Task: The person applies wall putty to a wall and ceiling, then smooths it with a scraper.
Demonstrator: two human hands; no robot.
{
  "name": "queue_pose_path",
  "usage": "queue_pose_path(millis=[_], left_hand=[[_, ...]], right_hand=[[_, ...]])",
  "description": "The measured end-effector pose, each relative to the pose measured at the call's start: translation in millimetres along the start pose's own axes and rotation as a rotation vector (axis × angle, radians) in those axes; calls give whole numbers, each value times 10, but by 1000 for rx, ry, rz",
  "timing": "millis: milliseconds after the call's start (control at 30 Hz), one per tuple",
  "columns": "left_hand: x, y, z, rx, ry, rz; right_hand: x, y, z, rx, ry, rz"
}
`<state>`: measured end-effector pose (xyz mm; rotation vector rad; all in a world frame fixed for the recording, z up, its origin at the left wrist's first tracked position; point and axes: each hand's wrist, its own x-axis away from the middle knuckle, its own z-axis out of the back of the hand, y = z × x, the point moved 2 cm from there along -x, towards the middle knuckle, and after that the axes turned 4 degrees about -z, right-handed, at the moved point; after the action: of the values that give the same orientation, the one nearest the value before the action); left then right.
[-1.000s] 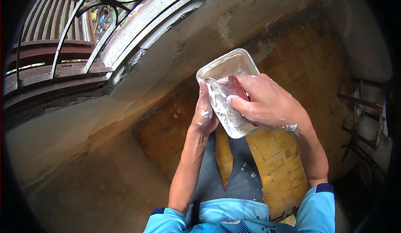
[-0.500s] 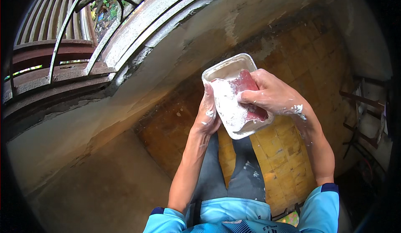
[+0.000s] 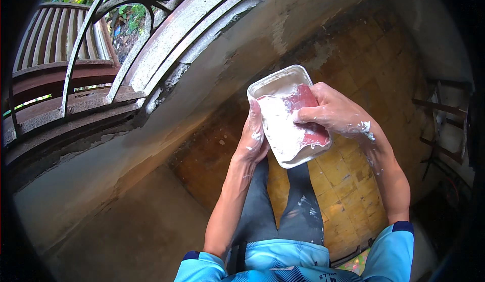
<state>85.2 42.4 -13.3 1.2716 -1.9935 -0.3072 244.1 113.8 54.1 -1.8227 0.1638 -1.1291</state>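
Note:
My left hand (image 3: 253,138) grips the left side of a white rectangular tub (image 3: 255,89), its thumb up along the rim. Inside the tub lies a mass of white paste (image 3: 279,126). A flat red scraper (image 3: 316,133), its left part coated with the paste, is pinched in my right hand (image 3: 331,109), thumb on top and the other fingers mostly hidden behind it. The scraper lies over the right half of the tub. White smears mark both hands and my right wrist.
A window ledge (image 3: 166,44) with a curved metal grille (image 3: 76,59) runs across the upper left, above a stained wall (image 3: 126,155). Yellow-brown floor tiles (image 3: 343,181) lie below. A dark metal frame (image 3: 444,115) stands at the right.
The view has shifted slightly, so the tub and both hands appear a little farther right. Both grips stay the same, and the scraper remains over the tub.

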Motion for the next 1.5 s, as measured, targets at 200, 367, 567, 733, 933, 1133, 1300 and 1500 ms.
queue_pose_path(millis=[200,367,567,733,933,1133,1300,1500], left_hand=[[-17,10,70,-14,16,30],[-44,5,92,-26,11,39],[-60,39,17,-47,12,47],[-84,138,-5,-19,-8,19],[-73,295,-40,88,-29,-13],[-97,520,305,84,35,-79],[-137,713,507,55,40,-93],[-177,940,751,58,40,-83]], right_hand=[[-127,140,24,-85,0,-20],[-140,130,28,-127,20,2],[-92,138,109,-239,18,-37],[87,-41,184,-283,38,-7],[305,-130,197,-278,172,136],[189,-287,21,-196,260,273],[-14,-316,-93,-195,266,211],[-233,-278,-382,-288,423,402]])
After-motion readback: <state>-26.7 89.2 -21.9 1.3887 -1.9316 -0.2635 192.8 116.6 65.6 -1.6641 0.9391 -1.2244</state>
